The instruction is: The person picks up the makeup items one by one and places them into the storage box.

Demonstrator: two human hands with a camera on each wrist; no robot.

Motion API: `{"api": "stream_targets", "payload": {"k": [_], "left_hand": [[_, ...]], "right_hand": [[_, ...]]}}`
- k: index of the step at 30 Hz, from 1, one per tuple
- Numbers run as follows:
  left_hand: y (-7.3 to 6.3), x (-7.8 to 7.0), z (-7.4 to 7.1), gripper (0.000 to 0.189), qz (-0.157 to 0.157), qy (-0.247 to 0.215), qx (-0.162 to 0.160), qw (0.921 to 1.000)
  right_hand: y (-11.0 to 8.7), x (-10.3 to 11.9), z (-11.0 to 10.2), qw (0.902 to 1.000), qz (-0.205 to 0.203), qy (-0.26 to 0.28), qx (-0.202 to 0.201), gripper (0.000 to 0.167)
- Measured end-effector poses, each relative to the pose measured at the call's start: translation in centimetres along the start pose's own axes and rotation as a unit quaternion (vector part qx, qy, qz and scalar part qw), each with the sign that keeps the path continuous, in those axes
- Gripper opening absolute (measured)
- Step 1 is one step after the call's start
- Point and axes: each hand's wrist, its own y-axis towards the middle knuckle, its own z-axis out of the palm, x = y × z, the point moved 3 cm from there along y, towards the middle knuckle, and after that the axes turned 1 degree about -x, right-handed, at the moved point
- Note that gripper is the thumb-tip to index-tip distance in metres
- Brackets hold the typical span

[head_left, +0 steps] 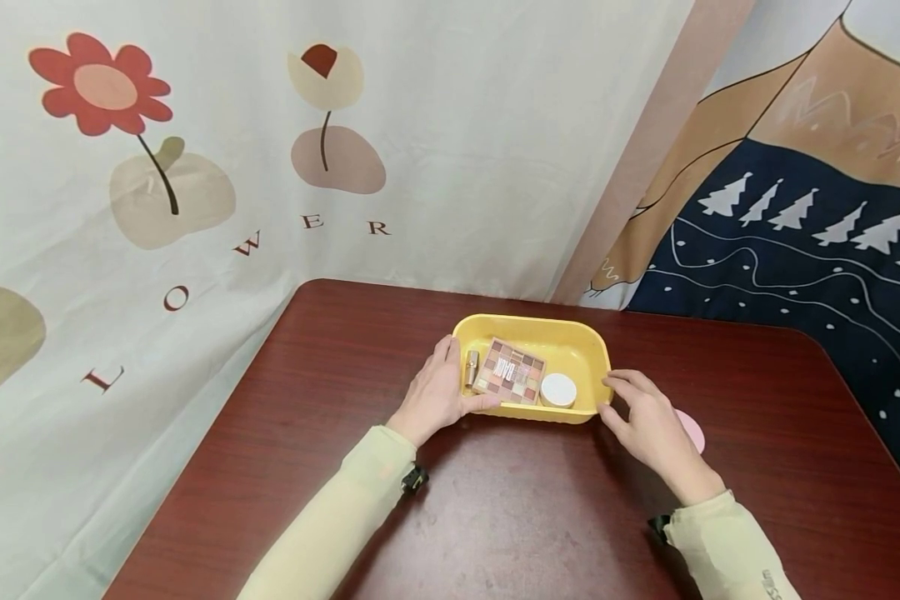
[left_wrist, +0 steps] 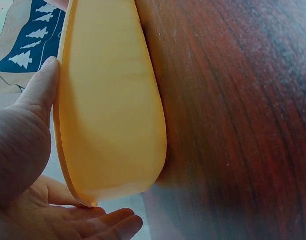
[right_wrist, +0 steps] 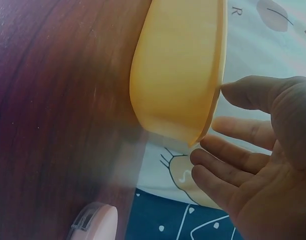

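A yellow plastic basket (head_left: 592, 358) stands on the table, holding a lipstick (head_left: 472, 369), an eyeshadow palette (head_left: 508, 372) and a white-lidded round jar (head_left: 558, 390). At its left end is my left hand (head_left: 437, 390), with the thumb on the front rim and straight fingers along the end wall. My right hand (head_left: 648, 421) touches the right end with thumb and fingertips, its fingers loosely bent. In the left wrist view, the basket's wall (left_wrist: 110, 110) hides its contents. In the right wrist view, the right thumb (right_wrist: 248, 94) meets the rim.
Partly hidden behind my right hand lies a pink round case (head_left: 691, 431), whose clear side shows in the right wrist view. The dark red table (head_left: 285, 467) ends at a flower-print curtain (head_left: 450, 167) and a navy tree-print curtain (head_left: 787, 250).
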Motion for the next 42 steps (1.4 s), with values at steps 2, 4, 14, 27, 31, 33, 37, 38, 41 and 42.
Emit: {"api": "stream_targets", "payload": {"k": [2,4,14,27,31,33,37,38,41,42], "left_hand": [[0.0,0.0,0.0,0.122,-0.001,0.000,0.000,1.0000],[0.0,0.0,0.1,0.122,0.000,0.001,-0.001,1.0000],[0.0,0.0,0.0,0.122,-0.001,-0.004,-0.001,1.0000],[0.1,0.0,0.0,0.120,0.002,-0.003,-0.003,1.0000],[0.0,-0.1,0.0,0.121,0.001,-0.003,-0.002,1.0000],[0.0,-0.1,0.0,0.121,0.001,-0.004,-0.002,1.0000],[0.0,-0.1,0.0,0.121,0.001,-0.004,-0.002,1.0000],[-0.1,-0.1,0.0,0.121,0.001,-0.004,-0.002,1.0000],[-0.1,-0.1,0.0,0.121,0.001,-0.005,-0.003,1.0000],[-0.1,-0.1,0.0,0.120,0.002,-0.006,-0.003,1.0000]], "right_hand": [[0.0,0.0,0.0,1.0000,-0.003,0.000,-0.005,0.037],[-0.1,-0.1,-0.1,1.0000,-0.003,0.000,-0.008,0.037],[-0.2,-0.3,-0.3,0.9999,0.007,0.006,-0.006,0.038],[-0.4,-0.9,-0.7,0.9967,0.061,-0.023,0.049,0.047],[-0.5,-1.2,-0.9,0.9955,0.068,-0.029,0.059,0.051],[-0.5,-1.3,-1.0,0.9951,0.069,-0.031,0.063,0.052],[-0.6,-1.6,-1.2,0.9945,0.069,-0.035,0.070,0.052],[-0.7,-1.6,-1.3,0.9942,0.070,-0.037,0.072,0.052],[-0.8,-1.9,-1.5,0.9941,0.070,-0.042,0.072,0.053],[-0.9,-2.0,-1.5,0.9941,0.069,-0.044,0.071,0.053]]}}
